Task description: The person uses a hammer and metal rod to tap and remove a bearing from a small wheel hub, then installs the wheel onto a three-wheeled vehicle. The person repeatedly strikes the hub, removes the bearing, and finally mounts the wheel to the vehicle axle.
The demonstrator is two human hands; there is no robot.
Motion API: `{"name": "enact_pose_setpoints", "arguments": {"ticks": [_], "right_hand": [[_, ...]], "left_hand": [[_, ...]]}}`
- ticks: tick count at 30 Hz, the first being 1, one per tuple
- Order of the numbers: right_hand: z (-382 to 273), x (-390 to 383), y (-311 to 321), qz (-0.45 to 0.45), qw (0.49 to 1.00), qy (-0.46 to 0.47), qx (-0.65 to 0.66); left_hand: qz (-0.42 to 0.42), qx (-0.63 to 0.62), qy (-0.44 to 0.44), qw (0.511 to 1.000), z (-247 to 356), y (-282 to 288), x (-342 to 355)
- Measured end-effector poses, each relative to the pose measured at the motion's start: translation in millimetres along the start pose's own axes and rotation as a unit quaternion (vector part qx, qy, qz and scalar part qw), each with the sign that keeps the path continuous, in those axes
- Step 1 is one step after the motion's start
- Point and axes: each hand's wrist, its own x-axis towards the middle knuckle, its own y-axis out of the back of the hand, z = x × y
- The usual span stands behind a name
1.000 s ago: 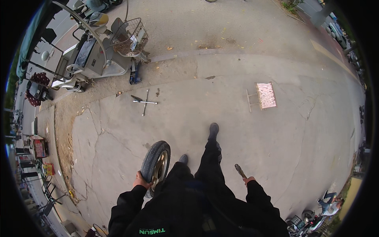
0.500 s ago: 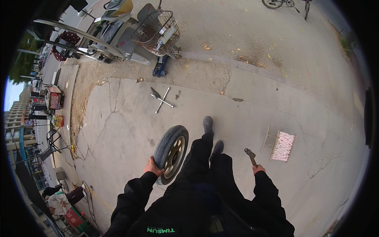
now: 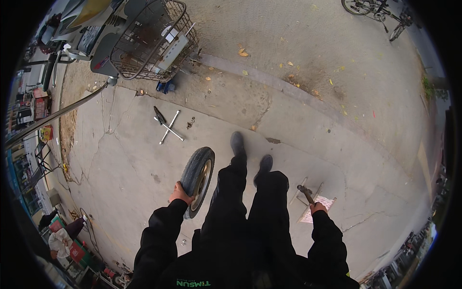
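A small wheel with a worn black tyre and a dull metallic rim stands on edge, slightly tilted, to the left of my legs. Wrapped over the tyre's near left side is my left hand, thumb toward the rim. My right hand grips the handle of a hammer, its head pointing forward and away from me. Below that hammer, partly covered by it and my hand, a folding stool with a pink-and-white woven seat stands on the pavement.
Ahead left lie a cross-shaped lug wrench and a dark pointed tool. Beyond them are a blue jack and a scooter's wire basket. A bicycle stands far right. Another person is at lower left.
My view has shifted forward and right, so the scooter basket looms larger. The hammer now overlaps the stool. Both hands keep their hold on the wheel and hammer.
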Motion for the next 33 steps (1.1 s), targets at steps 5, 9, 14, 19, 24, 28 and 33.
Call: {"name": "enact_pose_setpoints", "arguments": {"ticks": [5,9,14,19,24,28,33], "right_hand": [[-72,102,73,0.029,0.999,0.016,-0.036],[-157,209,115,0.062,0.996,0.044,-0.048],[-286,347,178,0.13,0.973,0.179,-0.066],[-413,443,224,0.197,0.937,0.284,-0.05],[-479,545,204,0.225,0.899,0.374,0.006],[-513,564,227,0.108,0.933,0.264,-0.22],[-619,432,318,-0.186,0.797,0.46,0.343]], "left_hand": [[0.052,-0.053,-0.012,0.997,99,28,89],[0.144,-0.122,-0.043,0.981,174,56,146],[0.241,-0.25,-0.073,0.935,274,105,223],[0.347,-0.326,-0.069,0.877,356,96,291],[0.368,-0.329,-0.049,0.868,413,42,345],[0.399,-0.293,-0.071,0.866,430,27,353],[0.355,-0.31,-0.14,0.871,427,16,351]]}}
